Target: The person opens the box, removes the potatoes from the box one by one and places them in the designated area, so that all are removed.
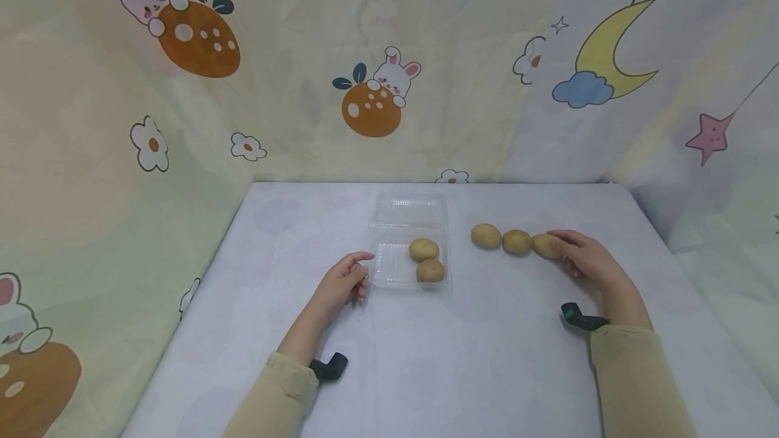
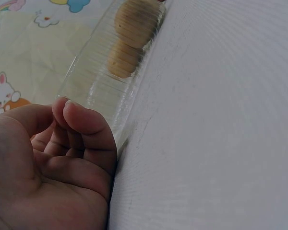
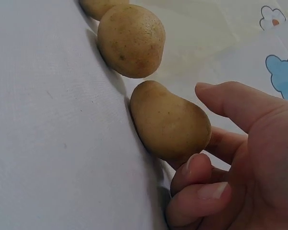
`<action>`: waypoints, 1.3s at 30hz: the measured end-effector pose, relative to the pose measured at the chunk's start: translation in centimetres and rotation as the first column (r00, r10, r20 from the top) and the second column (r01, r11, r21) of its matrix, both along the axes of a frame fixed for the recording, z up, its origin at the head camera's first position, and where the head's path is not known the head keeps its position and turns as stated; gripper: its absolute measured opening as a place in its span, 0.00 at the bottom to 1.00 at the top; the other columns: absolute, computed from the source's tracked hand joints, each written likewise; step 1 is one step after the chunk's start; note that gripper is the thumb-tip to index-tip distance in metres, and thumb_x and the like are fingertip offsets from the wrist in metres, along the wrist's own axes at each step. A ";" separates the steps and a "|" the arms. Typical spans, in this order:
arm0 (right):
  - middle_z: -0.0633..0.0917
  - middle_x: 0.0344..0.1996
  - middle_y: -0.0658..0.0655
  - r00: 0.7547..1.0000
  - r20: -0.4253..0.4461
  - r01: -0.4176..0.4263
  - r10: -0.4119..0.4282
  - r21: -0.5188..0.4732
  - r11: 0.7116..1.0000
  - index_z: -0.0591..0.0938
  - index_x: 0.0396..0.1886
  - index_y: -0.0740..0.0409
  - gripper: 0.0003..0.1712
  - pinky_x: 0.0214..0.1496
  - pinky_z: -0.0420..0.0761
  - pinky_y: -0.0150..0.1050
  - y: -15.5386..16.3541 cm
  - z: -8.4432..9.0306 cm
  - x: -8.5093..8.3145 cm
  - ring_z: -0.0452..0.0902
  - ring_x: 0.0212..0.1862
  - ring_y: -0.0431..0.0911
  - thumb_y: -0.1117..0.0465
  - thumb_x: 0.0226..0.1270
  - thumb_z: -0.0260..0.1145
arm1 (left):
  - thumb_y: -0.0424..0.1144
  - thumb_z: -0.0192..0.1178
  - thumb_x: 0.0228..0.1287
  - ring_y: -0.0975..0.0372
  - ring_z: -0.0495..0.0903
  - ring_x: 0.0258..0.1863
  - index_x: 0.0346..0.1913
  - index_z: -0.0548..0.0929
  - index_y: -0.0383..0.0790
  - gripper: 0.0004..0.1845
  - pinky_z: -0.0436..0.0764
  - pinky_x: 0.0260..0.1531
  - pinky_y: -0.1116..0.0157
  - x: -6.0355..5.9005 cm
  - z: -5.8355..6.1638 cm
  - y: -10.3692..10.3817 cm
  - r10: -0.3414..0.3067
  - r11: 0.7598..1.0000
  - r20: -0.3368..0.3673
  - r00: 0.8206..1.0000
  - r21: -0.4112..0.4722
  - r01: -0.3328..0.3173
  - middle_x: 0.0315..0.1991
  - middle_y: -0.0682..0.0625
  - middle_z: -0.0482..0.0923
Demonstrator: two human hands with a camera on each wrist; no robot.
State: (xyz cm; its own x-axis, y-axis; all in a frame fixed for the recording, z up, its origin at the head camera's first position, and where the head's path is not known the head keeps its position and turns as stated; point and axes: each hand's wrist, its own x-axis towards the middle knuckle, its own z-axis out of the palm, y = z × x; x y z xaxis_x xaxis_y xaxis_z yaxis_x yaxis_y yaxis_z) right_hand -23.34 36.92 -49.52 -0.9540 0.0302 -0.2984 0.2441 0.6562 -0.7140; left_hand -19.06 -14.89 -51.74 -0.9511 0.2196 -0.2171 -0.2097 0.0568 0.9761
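Observation:
A clear plastic clamshell box (image 1: 395, 276) stands with its lid open on the table. In its right half lie two potatoes, one (image 1: 423, 249) behind the other (image 1: 430, 270). My left hand (image 1: 341, 282) is by the box's left edge, index finger extended toward it and the others loosely bent; whether it touches cannot be told. Right of the box, three potatoes sit in a row: left (image 1: 485, 236), middle (image 1: 516, 242) and right (image 1: 546, 246). Around the right potato is my right hand (image 1: 587, 257), bent fingers against it; the right wrist view shows one digit apart from its surface.
A white cloth covers the table (image 1: 487, 357). Behind and beside it hangs a printed curtain (image 1: 292, 86) with rabbits, flowers and a moon. Each wrist carries a black camera mount, the left mount (image 1: 329, 367) and the right mount (image 1: 581, 318).

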 end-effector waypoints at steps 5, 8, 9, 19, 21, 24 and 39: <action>0.74 0.26 0.53 1.000 -0.002 0.009 -0.009 -0.004 1.000 0.65 0.74 0.50 0.43 0.30 0.73 0.39 -0.2 0.4 0.2 0.70 0.24 0.43 0.30 0.68 0.54 | 0.38 0.53 0.74 0.61 0.74 0.24 0.62 0.75 0.51 0.16 0.79 0.24 0.66 0.0 0.0 0.0 -0.004 1.000 -0.007 1.000 -0.002 0.004 0.28 0.50 0.74; 0.75 0.25 0.53 1.000 -0.010 0.012 -0.012 0.002 1.000 0.64 0.75 0.49 0.42 0.32 0.72 0.39 -0.3 0.7 0.4 0.70 0.25 0.45 0.31 0.70 0.53 | 0.38 0.53 0.74 0.61 0.74 0.24 0.61 0.76 0.52 0.16 0.79 0.24 0.66 0.0 0.1 0.1 -0.003 1.000 -0.005 1.000 0.002 0.003 0.28 0.49 0.74; 0.75 0.25 0.53 1.000 -0.016 0.015 -0.015 0.010 1.000 0.63 0.75 0.49 0.42 0.32 0.72 0.39 -0.3 0.9 0.4 0.70 0.25 0.45 0.31 0.71 0.52 | 0.38 0.53 0.75 0.61 0.74 0.24 0.61 0.76 0.52 0.16 0.79 0.24 0.66 0.0 0.1 0.1 -0.004 1.000 -0.006 1.000 0.002 0.004 0.28 0.50 0.74; 0.74 0.21 0.52 0.996 -0.077 0.058 -0.055 0.036 0.998 0.63 0.75 0.49 0.43 0.34 0.70 0.41 -0.6 2.2 0.5 0.70 0.25 0.48 0.29 0.70 0.48 | 0.38 0.53 0.75 0.60 0.74 0.24 0.63 0.75 0.50 0.17 0.79 0.25 0.66 0.2 0.2 0.1 0.003 1.000 0.003 1.000 0.002 -0.003 0.29 0.49 0.74; 0.73 0.20 0.51 0.995 -0.080 0.057 -0.055 0.028 0.998 0.64 0.75 0.48 0.44 0.33 0.70 0.41 -0.8 2.5 0.5 0.70 0.25 0.48 0.28 0.69 0.48 | 0.38 0.53 0.75 0.60 0.74 0.24 0.63 0.75 0.51 0.17 0.79 0.25 0.66 0.1 0.2 0.1 0.002 1.000 0.001 1.000 0.001 -0.002 0.29 0.49 0.74; 0.72 0.20 0.51 0.995 -0.090 0.038 -0.036 0.021 0.999 0.64 0.75 0.47 0.43 0.34 0.70 0.42 -1.2 3.0 0.6 0.69 0.25 0.48 0.28 0.69 0.48 | 0.38 0.53 0.75 0.60 0.74 0.24 0.62 0.76 0.52 0.16 0.79 0.25 0.65 0.1 0.1 0.0 0.001 1.000 -0.001 1.000 -0.001 -0.001 0.28 0.49 0.74; 0.74 0.36 0.56 0.991 -0.096 -0.103 0.098 -0.051 0.993 0.69 0.71 0.46 0.37 0.32 0.72 0.40 -3.8 4.6 0.4 0.67 0.25 0.47 0.32 0.71 0.52 | 0.38 0.53 0.74 0.60 0.74 0.23 0.61 0.76 0.52 0.16 0.79 0.24 0.65 0.0 0.1 0.2 0.002 1.000 0.000 1.000 0.000 -0.002 0.28 0.49 0.74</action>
State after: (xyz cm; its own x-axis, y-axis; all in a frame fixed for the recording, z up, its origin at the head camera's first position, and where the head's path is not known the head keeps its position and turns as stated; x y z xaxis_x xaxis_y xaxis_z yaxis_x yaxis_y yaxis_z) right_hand -22.90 33.16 -44.89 -0.9749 -0.0818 -0.2071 0.1098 0.6324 -0.7668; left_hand -19.07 -14.72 -51.68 -0.9517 0.2175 -0.2167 -0.2093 0.0567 0.9762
